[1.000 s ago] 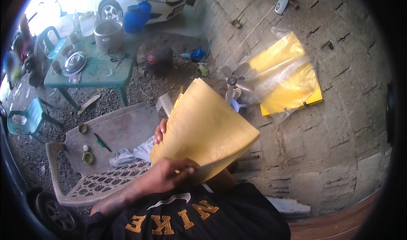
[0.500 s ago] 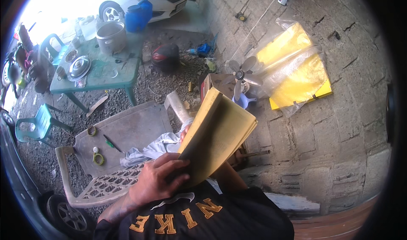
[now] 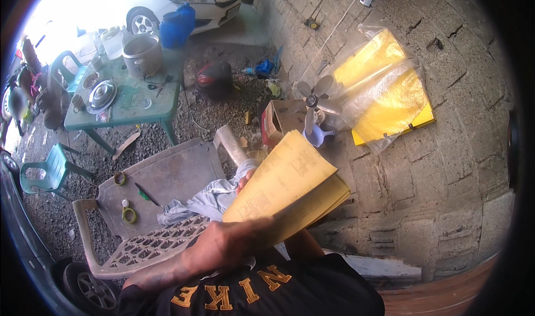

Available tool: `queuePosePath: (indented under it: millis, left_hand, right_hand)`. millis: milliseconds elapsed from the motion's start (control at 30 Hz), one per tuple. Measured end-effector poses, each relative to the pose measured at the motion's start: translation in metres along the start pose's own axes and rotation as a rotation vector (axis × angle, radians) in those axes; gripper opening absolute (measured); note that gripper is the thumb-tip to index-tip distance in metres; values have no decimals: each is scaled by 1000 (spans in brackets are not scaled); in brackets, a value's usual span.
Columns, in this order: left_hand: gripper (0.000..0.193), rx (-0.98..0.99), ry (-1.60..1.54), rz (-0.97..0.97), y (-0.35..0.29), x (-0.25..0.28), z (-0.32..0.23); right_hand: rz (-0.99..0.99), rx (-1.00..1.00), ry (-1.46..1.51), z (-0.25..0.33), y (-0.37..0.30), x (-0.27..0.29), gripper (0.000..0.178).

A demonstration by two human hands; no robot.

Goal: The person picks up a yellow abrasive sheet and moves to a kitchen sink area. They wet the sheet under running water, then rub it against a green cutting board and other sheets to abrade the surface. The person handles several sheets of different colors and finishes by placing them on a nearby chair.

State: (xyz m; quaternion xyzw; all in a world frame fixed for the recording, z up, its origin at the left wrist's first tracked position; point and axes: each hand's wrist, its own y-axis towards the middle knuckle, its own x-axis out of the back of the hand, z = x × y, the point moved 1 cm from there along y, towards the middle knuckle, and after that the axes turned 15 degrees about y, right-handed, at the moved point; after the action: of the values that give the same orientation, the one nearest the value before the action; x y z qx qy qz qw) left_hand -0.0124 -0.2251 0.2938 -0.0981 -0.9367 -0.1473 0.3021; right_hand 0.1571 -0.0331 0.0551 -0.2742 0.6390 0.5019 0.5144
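A loosely folded stack of yellow sandpaper sheets (image 3: 281,174), with dark print repeated on their backs, is held up in front of my chest. My right hand (image 3: 245,180) grips the stack from behind at its left edge; only a few fingers show, the rest being hidden by the sheets. At the lower edge of the sheets is my left hand (image 3: 231,240), touching them, its fingers smeared by motion and partly hidden. A crumpled pale grey cloth (image 3: 198,199) lies just beyond, on a worn plastic bench (image 3: 161,171).
Tape rolls (image 3: 129,214) and a green-handled tool (image 3: 146,194) lie on the bench. A green table (image 3: 134,112) carries a large pot (image 3: 142,55). A bare-bladed fan (image 3: 313,100) stands beside a box (image 3: 271,127). Plastic-wrapped yellow sheets (image 3: 390,112) rest on the right by the block wall (image 3: 451,165).
The stack has tilted and fanned apart, so a broad printed face now shows where its narrow folded edge was. My left hand has shifted right and slightly down along the lower edge.
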Motion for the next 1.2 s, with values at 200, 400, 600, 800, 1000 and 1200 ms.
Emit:
queuePosePath:
  millis: [200, 400, 600, 800, 1000, 1200]
  left_hand:
    - [55, 376, -68, 86, 20, 10, 18]
    - [31, 387, -351, -17, 22, 12, 48]
    - [32, 582, 136, -516, -11, 100, 100]
    - [41, 901, 641, -799, -95, 153, 81]
    - [47, 1165, 857, -1048, -231, 122, 22]
    - [46, 1668, 1003, -1210, -327, 50, -58]
  right_hand:
    - [-25, -8, 140, -10, -30, -12, 71]
    - [-223, 218, -17, -7, -71, 22, 67]
    - [-1034, 321, -769, 0, -99, 37, 67]
    - [-1213, 62, -913, 26, -41, 90, 39]
    - [-1054, -53, -1100, 19, 27, 162, 40]
    - [-831, -104, -875, -13, 103, 173, 49]
